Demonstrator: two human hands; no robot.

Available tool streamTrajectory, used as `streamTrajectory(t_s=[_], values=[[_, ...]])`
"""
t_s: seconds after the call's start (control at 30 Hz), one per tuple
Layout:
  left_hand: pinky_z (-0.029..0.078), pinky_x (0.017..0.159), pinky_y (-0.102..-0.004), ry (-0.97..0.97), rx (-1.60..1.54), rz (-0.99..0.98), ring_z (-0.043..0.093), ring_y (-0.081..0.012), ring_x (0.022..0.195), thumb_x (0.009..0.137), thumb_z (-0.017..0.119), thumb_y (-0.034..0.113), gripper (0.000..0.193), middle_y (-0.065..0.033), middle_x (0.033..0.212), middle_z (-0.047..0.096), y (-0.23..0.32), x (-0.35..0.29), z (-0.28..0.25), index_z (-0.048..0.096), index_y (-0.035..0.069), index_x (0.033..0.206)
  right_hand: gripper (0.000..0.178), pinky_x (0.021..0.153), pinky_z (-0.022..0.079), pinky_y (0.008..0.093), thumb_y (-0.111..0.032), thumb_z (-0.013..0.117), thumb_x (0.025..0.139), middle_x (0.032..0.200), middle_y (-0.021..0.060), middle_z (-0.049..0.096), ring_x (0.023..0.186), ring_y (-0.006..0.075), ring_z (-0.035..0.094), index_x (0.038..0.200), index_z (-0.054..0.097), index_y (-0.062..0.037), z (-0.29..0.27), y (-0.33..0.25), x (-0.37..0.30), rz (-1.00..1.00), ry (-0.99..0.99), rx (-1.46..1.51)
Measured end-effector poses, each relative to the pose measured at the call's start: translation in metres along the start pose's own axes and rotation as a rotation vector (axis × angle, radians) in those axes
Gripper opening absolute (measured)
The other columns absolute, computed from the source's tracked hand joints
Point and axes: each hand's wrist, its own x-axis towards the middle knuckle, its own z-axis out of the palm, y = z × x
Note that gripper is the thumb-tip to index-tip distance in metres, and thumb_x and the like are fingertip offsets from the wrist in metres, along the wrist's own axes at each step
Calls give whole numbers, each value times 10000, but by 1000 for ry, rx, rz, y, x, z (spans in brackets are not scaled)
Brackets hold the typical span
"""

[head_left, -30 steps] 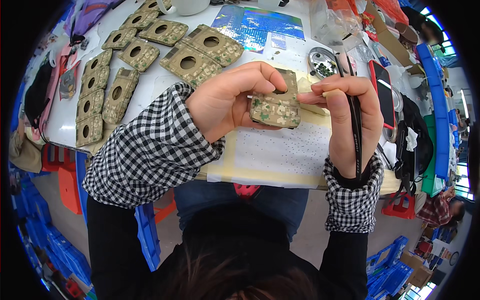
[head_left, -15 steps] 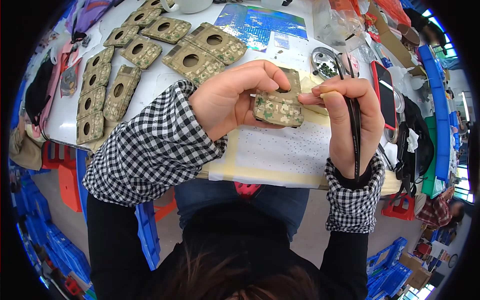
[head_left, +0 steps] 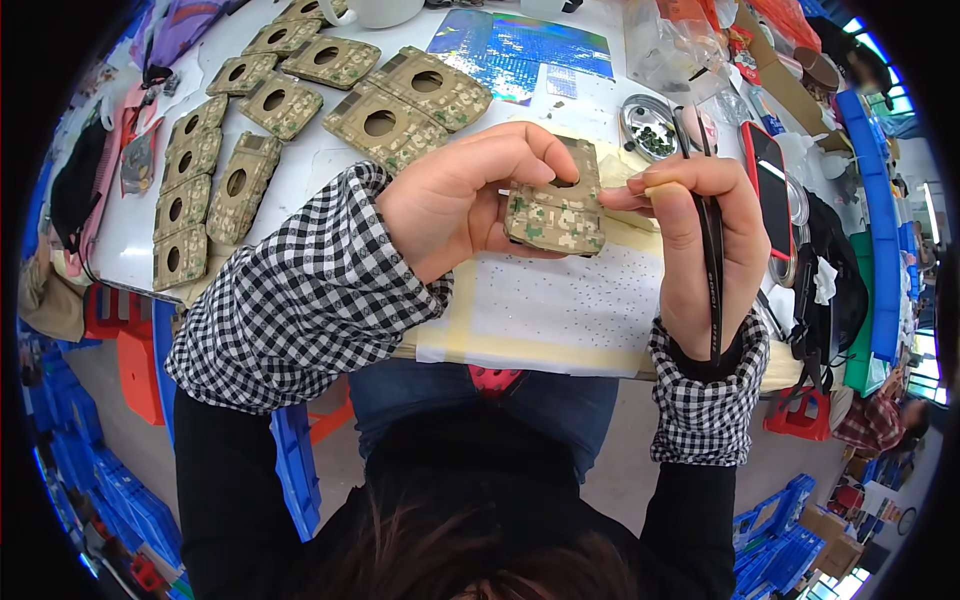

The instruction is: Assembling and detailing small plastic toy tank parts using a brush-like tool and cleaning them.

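A camouflage toy tank hull with a round hole is gripped in my left hand, index fingertip at the hole and the other fingers partly hidden behind it. Black tweezers lie across my right hand, points upward. That hand's thumb and index finger are pinched together by the hull's right edge; whether a tiny part sits between them cannot be made out. Below the hull lies a white sheet scattered with tiny dark specks. A round dish of small green parts stands beyond my right hand.
Several more camouflage hulls lie at the left and back left. Shiny holographic sheets are at the back. A red-edged phone lies on the right, near clear plastic bags. A white mug stands at the far edge.
Almost nothing differs. The hull and the tweezers have shifted only very slightly; both hands keep the same hold.
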Motion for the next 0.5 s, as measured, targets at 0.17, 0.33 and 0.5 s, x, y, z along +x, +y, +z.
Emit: streamTrajectory(t_s=[0.17,0.33,0.5], values=[[505,860,-377,-1,-1,4,627,-310,955,863,431,189,230,-156,1055,605,-1,1,-1,484,45,1035,66,716,474,213,-27,537,897,824,84,628,795,110,618,924,518,29,0,1,0,4,-14,-19],[507,858,-377,6,-3,2,626,-311,957,864,432,187,228,-161,1069,599,-1,1,-1,486,46,1034,60,716,473,211,-19,539,893,820,81,626,789,107,616,923,516,28,0,1,0,2,-19,-20],[504,870,-385,11,4,10,626,-310,956,864,427,185,229,-164,1064,600,0,0,1,484,38,1031,59,712,469,209,-22,541,893,818,81,625,783,106,613,921,519,24,1,1,0,-1,-14,-19]])
